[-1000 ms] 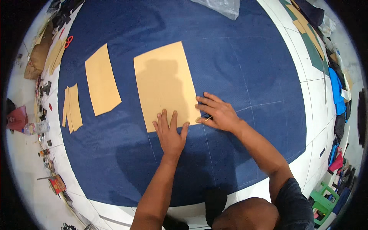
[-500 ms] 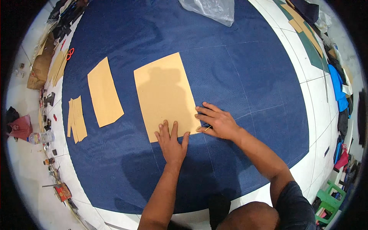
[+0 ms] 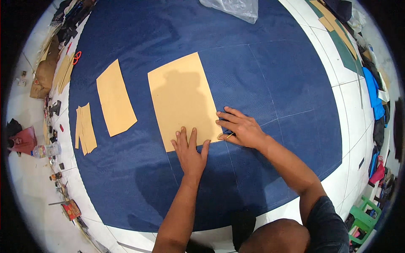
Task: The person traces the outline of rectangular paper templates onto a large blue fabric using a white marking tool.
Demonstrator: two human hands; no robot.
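A large tan card pattern piece [image 3: 181, 97] lies flat on a dark blue cloth [image 3: 270, 71] spread over the floor. My left hand [image 3: 190, 151] presses flat on the piece's near edge, fingers spread. At the piece's near right corner, my right hand [image 3: 238, 127] holds a thin yellow marking stick [image 3: 229, 135] with its tip against the cloth beside the card edge. Faint chalk lines run across the blue cloth to the right of the piece.
A narrower tan pattern piece [image 3: 114, 102] and several small tan strips [image 3: 85, 127] lie to the left on the cloth. Orange-handled scissors [image 3: 76, 57], a plastic bottle [image 3: 46, 149] and clutter line the left edge. A clear plastic bag [image 3: 236, 8] lies at the far edge.
Both hands stay at the large piece's near edge. The view has shifted slightly. My right hand has crept a little along the corner.
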